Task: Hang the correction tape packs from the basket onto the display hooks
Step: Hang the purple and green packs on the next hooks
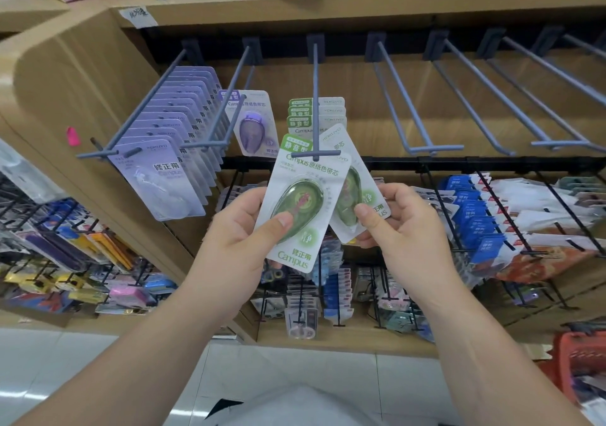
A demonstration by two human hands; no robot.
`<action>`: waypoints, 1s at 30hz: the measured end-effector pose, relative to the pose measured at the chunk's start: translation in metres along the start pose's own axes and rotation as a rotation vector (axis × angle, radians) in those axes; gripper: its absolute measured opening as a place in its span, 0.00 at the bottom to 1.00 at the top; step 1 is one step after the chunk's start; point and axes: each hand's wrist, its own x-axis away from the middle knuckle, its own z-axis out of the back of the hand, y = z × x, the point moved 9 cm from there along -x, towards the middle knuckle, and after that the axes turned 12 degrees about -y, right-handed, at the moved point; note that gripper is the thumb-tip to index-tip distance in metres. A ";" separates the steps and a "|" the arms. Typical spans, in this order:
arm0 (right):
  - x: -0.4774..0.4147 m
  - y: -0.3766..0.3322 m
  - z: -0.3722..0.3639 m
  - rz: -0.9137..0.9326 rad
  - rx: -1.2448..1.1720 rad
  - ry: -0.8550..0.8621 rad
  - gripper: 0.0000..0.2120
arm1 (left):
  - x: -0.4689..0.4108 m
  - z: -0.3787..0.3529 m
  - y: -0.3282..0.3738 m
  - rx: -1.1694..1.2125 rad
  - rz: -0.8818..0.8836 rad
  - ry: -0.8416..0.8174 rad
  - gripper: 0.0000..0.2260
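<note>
The left hand (242,228) is gripping a green correction tape pack (301,202), its thumb pressing on the clear blister and its fingers curling behind the card. Just to its right, the right hand (393,225) is pinching a second green pack (352,192), which is tilting and sitting partly behind the first. Both packs are being held up at the tip of the centre hook (315,104), whose end is crossing in front of the first pack's top. I cannot tell whether it is already passing through a hang hole.

Beyond the hands, further back on that hook, a few hung green packs (300,114) are showing. Up and left of the left hand a single purple pack (251,127) is hanging, and further left a full row of lavender packs (170,150). Up and right of the right hand, the empty hooks (410,97) are standing bare.

The job seems to be partway through: some packs are up and two are still in hand. Low and far right of the right hand, the red basket (580,360) is being cut off by the frame edge, so its contents are unclear.
</note>
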 end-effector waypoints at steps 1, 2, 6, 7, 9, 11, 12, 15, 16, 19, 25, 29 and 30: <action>0.000 0.000 0.000 0.000 0.001 0.001 0.08 | 0.000 0.000 -0.001 0.002 0.004 0.005 0.13; 0.000 -0.001 0.000 0.001 0.003 0.002 0.08 | 0.000 0.000 -0.001 0.004 0.005 0.009 0.15; -0.001 -0.002 0.000 0.003 0.009 0.001 0.08 | -0.002 0.001 -0.004 0.012 0.015 0.016 0.12; -0.001 -0.002 0.000 0.003 0.007 0.000 0.08 | -0.003 0.001 -0.004 0.018 0.016 0.021 0.12; -0.001 -0.001 -0.001 0.007 -0.003 -0.012 0.08 | -0.007 0.001 -0.005 0.014 0.011 0.035 0.10; -0.003 0.000 -0.003 0.006 -0.011 -0.037 0.08 | -0.013 0.001 -0.007 -0.016 0.019 0.044 0.09; -0.005 0.002 -0.004 0.002 -0.013 -0.047 0.09 | -0.017 0.003 -0.009 -0.046 0.026 0.050 0.08; -0.017 0.006 -0.009 -0.013 0.004 -0.046 0.09 | -0.033 0.005 -0.014 -0.130 0.037 0.066 0.05; -0.022 0.006 -0.010 -0.017 0.012 -0.038 0.10 | -0.039 0.004 -0.015 -0.127 0.037 0.070 0.04; -0.040 0.008 -0.016 -0.020 0.007 -0.026 0.10 | -0.055 0.002 -0.019 -0.113 0.044 0.104 0.04; -0.063 0.023 -0.030 -0.069 0.086 -0.045 0.09 | -0.076 0.007 -0.042 -0.267 0.133 0.069 0.06; -0.065 0.028 -0.035 -0.084 0.105 -0.052 0.11 | -0.083 0.009 -0.051 -0.300 0.159 0.026 0.09; -0.063 0.030 -0.033 -0.092 0.114 -0.038 0.11 | -0.084 0.009 -0.054 -0.309 0.164 0.013 0.09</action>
